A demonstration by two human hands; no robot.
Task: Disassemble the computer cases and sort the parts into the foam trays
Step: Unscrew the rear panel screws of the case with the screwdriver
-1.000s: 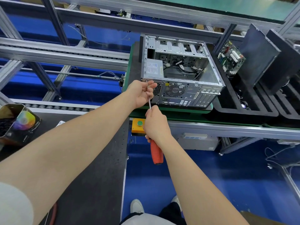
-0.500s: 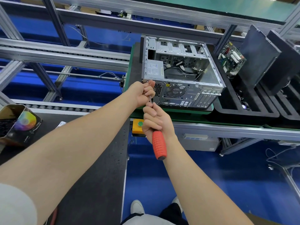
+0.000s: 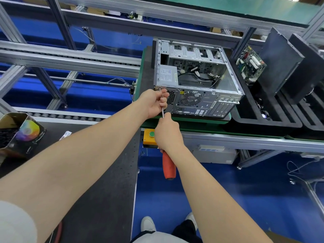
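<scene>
- The computer case sits at about 1 o'clock from the middle of the view. It lies on a green board on the conveyor frame, with its open side up and its rear panel with the fan grille turned toward the person.
- Inside it, a grey power supply fills the 9 o'clock side, and loose cables lie across the floor of the case.
- The left hand is at the case's 8 o'clock corner, its fingers curled round the metal shaft of a screwdriver close to the tip. The tip itself is hidden behind the fingers.
- The right hand is just below, at 6 o'clock from the left hand, and grips the upper part of the red handle. The rest of the handle sticks out under the wrist.
- At the case's 3 o'clock, just beside it, stands a black foam tray with long slots.
- A green motherboard leans tilted in the tray at the case's 2 o'clock, and dark flat panels stand behind it.
- A yellow box with a green button is fixed to the frame at the case's 7 o'clock, partly behind the right hand.
- A black mat covers the table under the left forearm.
- At 9 o'clock in the view, an open cardboard box with a colour-wheel print rests on that mat.
- White shoes show at 6 o'clock on the blue floor.
</scene>
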